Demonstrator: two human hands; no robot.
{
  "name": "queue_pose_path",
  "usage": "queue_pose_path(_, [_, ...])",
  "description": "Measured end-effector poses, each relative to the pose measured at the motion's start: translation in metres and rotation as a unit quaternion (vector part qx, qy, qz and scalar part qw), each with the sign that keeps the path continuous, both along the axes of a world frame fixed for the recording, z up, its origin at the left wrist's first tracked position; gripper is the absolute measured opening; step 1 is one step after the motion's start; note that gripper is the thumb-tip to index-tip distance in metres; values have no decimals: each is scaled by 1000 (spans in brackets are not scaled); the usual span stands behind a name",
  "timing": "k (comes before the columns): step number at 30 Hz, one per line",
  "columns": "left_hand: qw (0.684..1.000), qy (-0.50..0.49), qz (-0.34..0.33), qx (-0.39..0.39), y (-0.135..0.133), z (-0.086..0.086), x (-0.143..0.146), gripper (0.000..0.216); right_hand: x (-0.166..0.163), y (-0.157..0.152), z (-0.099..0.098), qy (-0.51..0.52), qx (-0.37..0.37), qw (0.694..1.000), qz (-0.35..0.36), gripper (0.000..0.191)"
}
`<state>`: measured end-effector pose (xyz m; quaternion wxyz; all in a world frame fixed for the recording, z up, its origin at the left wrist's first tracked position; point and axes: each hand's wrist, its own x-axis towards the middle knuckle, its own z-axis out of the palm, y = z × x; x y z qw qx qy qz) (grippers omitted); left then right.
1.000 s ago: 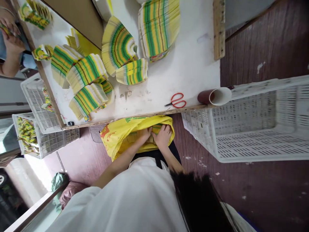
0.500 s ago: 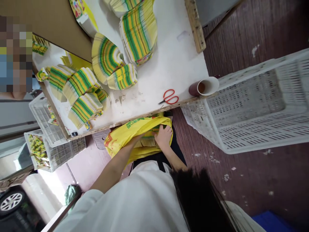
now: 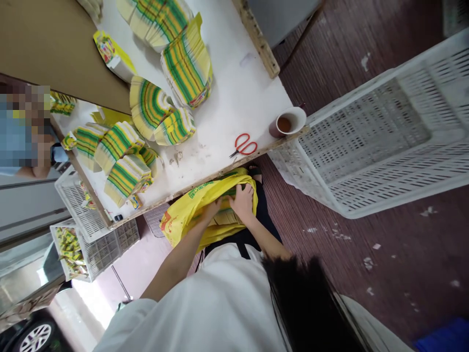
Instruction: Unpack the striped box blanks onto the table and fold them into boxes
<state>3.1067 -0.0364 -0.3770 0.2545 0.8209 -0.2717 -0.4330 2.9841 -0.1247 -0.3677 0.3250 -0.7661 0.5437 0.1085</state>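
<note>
A yellow plastic bag lies open across my lap, below the table edge. Inside it is a row of green-and-yellow striped packets. My left hand reaches into the bag at the left end of the packets, its fingertips mostly hidden by the bag and contents. At the bag's right side, my right hand rests on the packets with thumb and fingers apart, touching them without a visible grip.
On the white table lie fanned stacks of striped packets, red-handled scissors and a cup of brown liquid. White plastic crates stand right and left. Another person is at the far left.
My left hand, earlier hidden behind the bag's flap, now shows inside its mouth. My right hand has shifted slightly, its thumb reaching left over the packets. The whole view has turned a little.
</note>
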Motion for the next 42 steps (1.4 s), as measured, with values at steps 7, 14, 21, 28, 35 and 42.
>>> queue_pose_path(7, [989, -122, -70, 46, 46, 20, -21, 31, -19, 16, 18, -47, -28, 998, -7, 37])
queue_pose_path(14, [977, -192, -94, 5, 76, 31, -43, 34, -50, 24, 19, -159, -71, 985, 6, 36])
queue_pose_path(21, [963, -232, -131, -41, 95, 43, -57, 37, -59, 25, 21, -165, -22, 986, -18, 35])
queue_pose_path(28, [988, -133, 71, -38, 93, 40, -56, 20, -66, 28, 8, -156, 12, 985, -67, 55])
queue_pose_path(35, [957, -54, 283, 16, 89, 18, -43, 59, -74, 29, -8, -258, 88, 958, -85, 60])
queue_pose_path(42, [948, 65, 310, 26, 85, 19, -44, 50, -80, 13, -24, -246, 226, 929, -162, 76])
